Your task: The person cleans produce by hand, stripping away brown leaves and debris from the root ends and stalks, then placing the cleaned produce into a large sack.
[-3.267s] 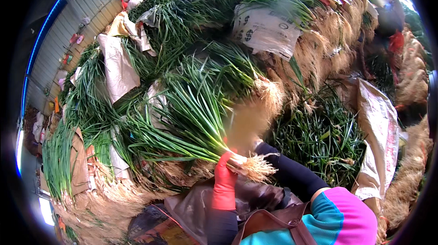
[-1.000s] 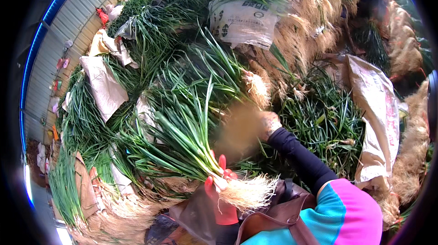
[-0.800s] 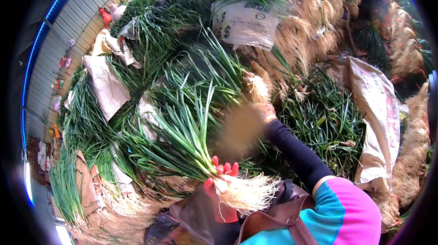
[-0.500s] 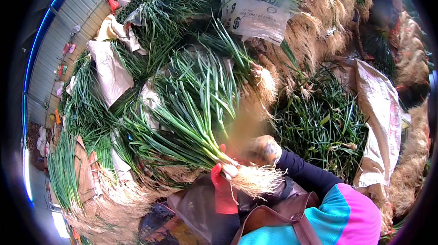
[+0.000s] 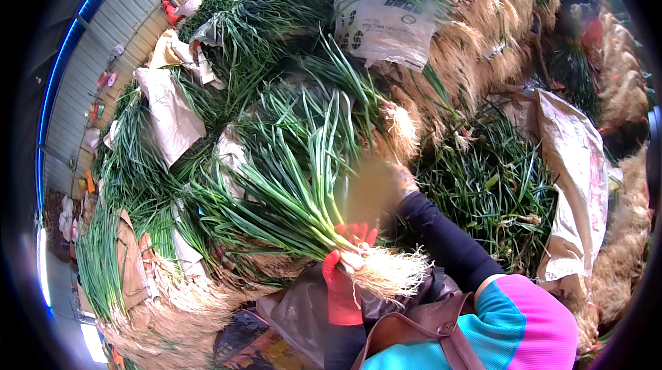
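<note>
My left hand (image 5: 340, 288), in a red glove, is closed around the lower stalks of a bunch of green onions (image 5: 314, 208). The long green leaves fan toward the far left, while the pale roots (image 5: 393, 272) stick out to the right of the glove. Beyond the bunch, my right hand (image 5: 400, 181) reaches forward at the end of a dark sleeve. A brownish blur covers its fingers, so I cannot make out whether anything is in them. Just past it lies another onion bunch (image 5: 398, 127), its roots toward me.
Heaps of green onions (image 5: 255, 32) spread across the far left. White woven sacks (image 5: 386, 28) lie among them. On the right, loose green leaves (image 5: 489, 191) fill an opened sack (image 5: 569, 177). Root-side stacks (image 5: 476, 46) rise at the back. A corrugated wall (image 5: 141, 15) borders the left.
My right hand has moved away from the roots of the held bunch, forward toward the pile. More red fingers of my left hand now show around the stalks.
</note>
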A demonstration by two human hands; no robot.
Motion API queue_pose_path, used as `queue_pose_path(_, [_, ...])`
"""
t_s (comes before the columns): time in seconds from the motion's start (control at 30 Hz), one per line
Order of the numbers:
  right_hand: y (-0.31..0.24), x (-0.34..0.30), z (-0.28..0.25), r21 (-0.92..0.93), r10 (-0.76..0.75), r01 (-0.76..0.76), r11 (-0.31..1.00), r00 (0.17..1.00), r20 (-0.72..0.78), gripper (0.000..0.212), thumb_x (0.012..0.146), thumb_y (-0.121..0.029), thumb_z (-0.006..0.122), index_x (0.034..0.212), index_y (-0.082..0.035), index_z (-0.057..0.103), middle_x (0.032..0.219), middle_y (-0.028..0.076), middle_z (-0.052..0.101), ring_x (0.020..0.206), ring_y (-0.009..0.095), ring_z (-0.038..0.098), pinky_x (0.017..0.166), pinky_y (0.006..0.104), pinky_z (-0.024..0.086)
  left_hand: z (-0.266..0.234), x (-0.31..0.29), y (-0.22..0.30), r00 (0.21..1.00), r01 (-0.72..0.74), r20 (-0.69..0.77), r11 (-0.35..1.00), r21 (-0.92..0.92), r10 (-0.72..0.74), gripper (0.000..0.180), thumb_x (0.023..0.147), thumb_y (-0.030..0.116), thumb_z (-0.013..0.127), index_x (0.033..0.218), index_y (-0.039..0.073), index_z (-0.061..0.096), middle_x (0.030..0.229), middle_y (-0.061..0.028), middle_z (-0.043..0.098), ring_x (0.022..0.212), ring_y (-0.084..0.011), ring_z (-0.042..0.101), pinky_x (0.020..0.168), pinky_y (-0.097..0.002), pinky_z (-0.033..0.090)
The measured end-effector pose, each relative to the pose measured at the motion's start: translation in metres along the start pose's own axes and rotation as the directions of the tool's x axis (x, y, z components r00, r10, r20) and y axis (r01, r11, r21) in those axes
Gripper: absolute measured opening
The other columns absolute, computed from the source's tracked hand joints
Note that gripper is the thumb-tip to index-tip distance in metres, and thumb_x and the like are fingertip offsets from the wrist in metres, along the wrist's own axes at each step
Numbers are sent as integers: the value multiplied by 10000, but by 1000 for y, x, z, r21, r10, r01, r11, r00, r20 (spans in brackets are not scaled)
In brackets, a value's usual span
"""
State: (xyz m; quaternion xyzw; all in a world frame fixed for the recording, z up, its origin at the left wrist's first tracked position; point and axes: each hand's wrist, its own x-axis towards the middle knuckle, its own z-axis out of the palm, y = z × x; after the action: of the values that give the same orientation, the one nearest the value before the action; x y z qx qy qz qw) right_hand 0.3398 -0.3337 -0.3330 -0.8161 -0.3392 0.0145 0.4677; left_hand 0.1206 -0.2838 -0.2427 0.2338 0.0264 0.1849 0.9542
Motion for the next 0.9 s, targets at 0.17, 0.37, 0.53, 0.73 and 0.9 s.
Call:
queue_pose_path(0.17, [-42, -16, -16, 609, 247, -772, 182, 636, 731, 335, 872, -360, 595, 1040, -71, 586, 744, 64, 641, 618, 161, 603, 583, 304, 490, -3, -3, 2, 998, 45, -49, 998, -33, -47, 518, 826, 275, 550, 1309, 116, 450, 1298, -110, 491, 1158, -280, 498, 1083, -522, 233])
queue_pose_path(0.37, [-64, 18, 23, 860, 386, -504, -76, 780, 492, 144, 880, -185, 596, 975, -79, 619, 615, -37, 524, 463, 78, 433, 420, 247, 371, -1, -8, 1, 997, 25, -70, 999, -20, -26, 473, 828, 259, 556, 1263, 92, 475, 1199, -112, 536, 1027, -255, 557, 1060, -499, 291])
queue_pose_path(0.53, [-57, 35, 14, 724, 288, -676, -137, 672, 682, 293, 892, -297, 593, 1094, -93, 538, 667, 10, 566, 471, 119, 486, 421, 265, 405, 1, -16, 4, 996, 10, -86, 1000, -3, -10, 501, 826, 268, 552, 1284, 88, 461, 1248, -129, 512, 1063, -264, 541, 1069, -511, 270])
queue_pose_path(0.73, [-137, -8, -1, 627, 303, -737, -253, 555, 775, 203, 898, -292, 564, 1055, -163, 560, 744, -2, 557, 570, 116, 505, 477, 251, 408, -1, -15, 6, 990, 23, -141, 998, 61, -14, 509, 821, 258, 566, 1286, 85, 452, 1237, -124, 505, 1063, -254, 531, 996, -454, 381])
queue_pose_path(0.9, [-104, -14, 14, 733, 313, -676, -71, 683, 660, 194, 910, -259, 550, 1047, -123, 571, 683, -13, 523, 503, 97, 450, 447, 231, 371, -4, -11, -1, 995, 37, -91, 999, 23, -35, 500, 829, 247, 556, 1291, 90, 446, 1217, -113, 509, 1057, -243, 533, 1037, -464, 334])
